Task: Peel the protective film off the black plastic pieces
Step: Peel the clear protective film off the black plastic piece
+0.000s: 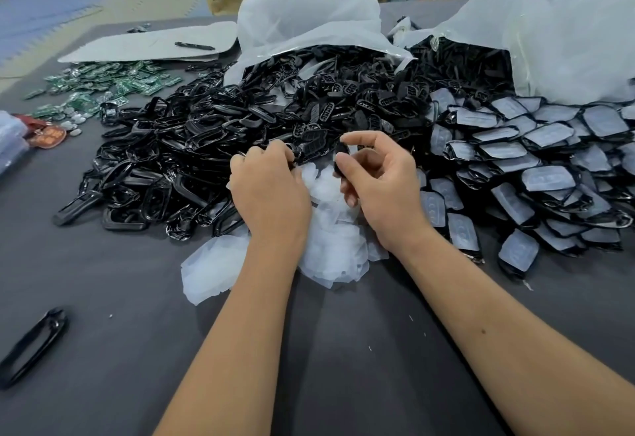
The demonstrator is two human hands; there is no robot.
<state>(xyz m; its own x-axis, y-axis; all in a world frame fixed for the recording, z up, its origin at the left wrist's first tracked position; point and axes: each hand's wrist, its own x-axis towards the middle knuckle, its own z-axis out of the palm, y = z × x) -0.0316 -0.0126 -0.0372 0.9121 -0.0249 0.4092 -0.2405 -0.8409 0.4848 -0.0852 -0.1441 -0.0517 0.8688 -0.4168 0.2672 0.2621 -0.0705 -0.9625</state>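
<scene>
The right hand (378,188) pinches a small black plastic piece (341,161) between thumb and forefinger, while the left hand (268,188), fingers curled, reaches into the edge of the black heap (192,147); what it grips I cannot tell. Under both hands lies a pile of peeled film (330,250) on the grey surface (103,298). To the right, film-covered pieces (536,147) spread from a clear bag (567,33); green circuit boards (103,85) lie far left.

Right hand (374,188) pinches a black piece (341,161); left hand (271,188) reaches into the black pile (192,147).
</scene>
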